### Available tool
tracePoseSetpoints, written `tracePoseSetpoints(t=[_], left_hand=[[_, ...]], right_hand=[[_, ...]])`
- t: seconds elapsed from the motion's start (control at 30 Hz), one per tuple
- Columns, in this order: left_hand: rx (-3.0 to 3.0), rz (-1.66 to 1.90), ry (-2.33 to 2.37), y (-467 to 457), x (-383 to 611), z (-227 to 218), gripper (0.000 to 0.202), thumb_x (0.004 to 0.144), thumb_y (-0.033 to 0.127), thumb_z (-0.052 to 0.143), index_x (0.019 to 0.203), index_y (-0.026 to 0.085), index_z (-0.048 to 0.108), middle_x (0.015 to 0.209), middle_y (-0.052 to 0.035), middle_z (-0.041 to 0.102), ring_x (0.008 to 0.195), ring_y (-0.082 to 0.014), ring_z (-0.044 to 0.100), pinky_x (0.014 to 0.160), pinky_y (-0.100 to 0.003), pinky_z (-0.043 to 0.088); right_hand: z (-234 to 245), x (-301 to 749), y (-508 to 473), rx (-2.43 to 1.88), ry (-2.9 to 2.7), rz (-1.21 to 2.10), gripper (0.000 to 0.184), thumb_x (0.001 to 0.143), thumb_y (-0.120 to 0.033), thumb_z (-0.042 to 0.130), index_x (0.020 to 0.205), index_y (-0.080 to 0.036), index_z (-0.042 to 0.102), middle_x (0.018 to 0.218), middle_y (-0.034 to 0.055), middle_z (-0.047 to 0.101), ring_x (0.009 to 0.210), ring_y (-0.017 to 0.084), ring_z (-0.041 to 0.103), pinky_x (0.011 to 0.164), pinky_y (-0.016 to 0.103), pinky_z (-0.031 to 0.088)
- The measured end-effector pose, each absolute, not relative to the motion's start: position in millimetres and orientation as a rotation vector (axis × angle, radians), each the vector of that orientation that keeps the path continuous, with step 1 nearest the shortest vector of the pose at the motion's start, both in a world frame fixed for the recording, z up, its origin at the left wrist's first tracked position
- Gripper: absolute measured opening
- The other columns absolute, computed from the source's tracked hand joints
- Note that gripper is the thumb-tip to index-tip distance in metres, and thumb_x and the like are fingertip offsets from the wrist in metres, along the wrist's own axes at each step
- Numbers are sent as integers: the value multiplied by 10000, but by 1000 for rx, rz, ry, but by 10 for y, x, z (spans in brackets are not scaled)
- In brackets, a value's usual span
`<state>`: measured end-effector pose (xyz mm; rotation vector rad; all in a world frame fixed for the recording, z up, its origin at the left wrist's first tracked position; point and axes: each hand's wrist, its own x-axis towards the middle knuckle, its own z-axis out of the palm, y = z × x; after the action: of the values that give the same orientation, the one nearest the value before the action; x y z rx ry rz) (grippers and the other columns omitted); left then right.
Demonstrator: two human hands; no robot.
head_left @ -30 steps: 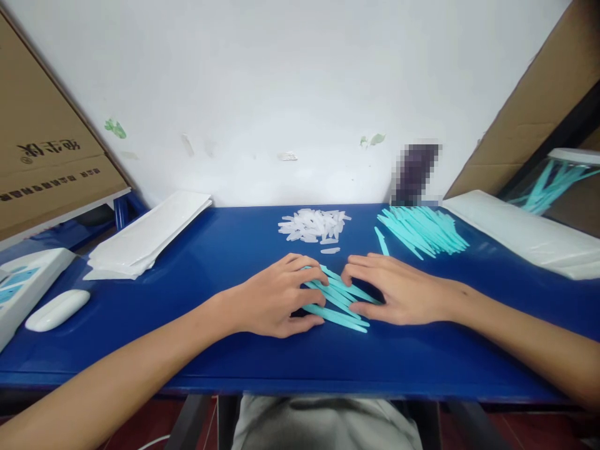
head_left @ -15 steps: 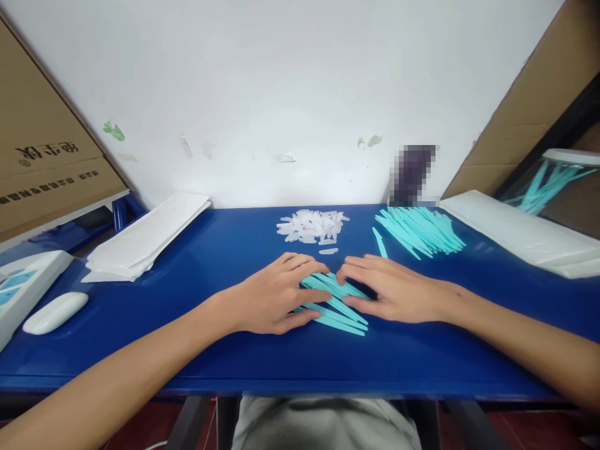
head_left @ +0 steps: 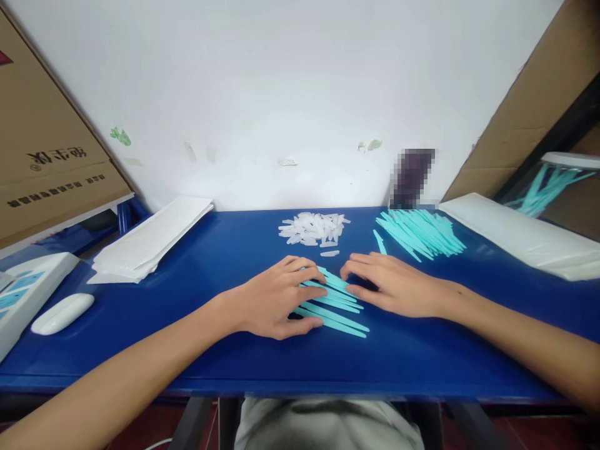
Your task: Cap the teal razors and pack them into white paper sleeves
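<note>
Several slim teal eyebrow razors (head_left: 340, 320) lie in a loose fan on the blue table in front of me. My left hand (head_left: 281, 297) rests over their left ends, fingers spread and tips touching them; it covers those ends. At their upper right side, my right hand (head_left: 391, 284) has its fingers bent and apart, the fingertips beside or touching the razors. Neither hand grips anything. Beyond my hands is a heap of small translucent white caps (head_left: 312, 228), with a single cap (head_left: 330, 254) in front of it. A bigger pile of teal razors (head_left: 422, 232) lies back right.
A lone razor (head_left: 379, 242) lies left of the big pile. White plastic bags (head_left: 152, 240) are at left, and a white package (head_left: 520, 234) at right. A white mouse-shaped object (head_left: 63, 314) and a white box (head_left: 42, 290) stand left. A clear container (head_left: 553, 184) holds razors.
The razors under my hands have spread into a more even fan. My right hand has shifted slightly up and away from them; my left hand stays nearly in place.
</note>
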<state>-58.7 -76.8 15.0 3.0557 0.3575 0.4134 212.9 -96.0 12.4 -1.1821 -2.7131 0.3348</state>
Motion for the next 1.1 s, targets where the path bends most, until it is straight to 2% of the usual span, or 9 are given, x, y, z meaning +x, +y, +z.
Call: tracePoseSetpoints(t=[0.23,0.37,0.63,0.83,0.97,1.1], left_hand=[[3023,367,312,-782,-568,147,494,985,434,516,1391,153,532,1386,-145,597,1349,-322,478,1118,-485,351],[3018,297,319,-789,-561,164,483,1005,442,472,1400,169,523,1404,-128,591,1412,-333,413,1144,-505,295],[2967,313,289,-790,-568,173,458,985,434,497,1339,152,569,1304,-150,640,1269,-316,527,1084,-482,367],[2943,229,348,-800,-581,180,475,973,445,503,1356,169,560,1376,-158,584,1254,-308,556,1114,-491,372],[2938,287,305,-808,-573,179,480,965,431,515,1381,194,538,1460,-154,521,1387,-323,446,1158,-513,340],[2956,263,355,-803,-547,164,624,969,521,500,1515,243,380,1593,-129,345,1474,-354,312,1198,-603,222]], right_hand=[[121,2137,-932,-1196,-2681,327,286,1023,-409,370,979,-209,570,919,48,634,736,182,564,685,320,359],[113,2154,-920,-1235,-2669,314,276,1013,-404,392,892,-205,540,863,31,610,706,169,543,671,315,347],[118,2178,-901,-1224,-2683,328,248,1006,-357,393,818,-210,462,811,12,564,704,159,523,658,302,338],[144,2224,-913,-1213,-2697,330,183,985,-300,433,830,-211,468,818,12,572,708,154,515,640,292,326],[121,2140,-923,-1256,-2704,284,275,1024,-425,382,896,-213,503,857,18,594,704,162,534,656,305,335],[133,2062,-896,-1357,-2696,-13,405,1044,-492,280,928,-208,544,901,45,632,738,190,573,684,327,344]])
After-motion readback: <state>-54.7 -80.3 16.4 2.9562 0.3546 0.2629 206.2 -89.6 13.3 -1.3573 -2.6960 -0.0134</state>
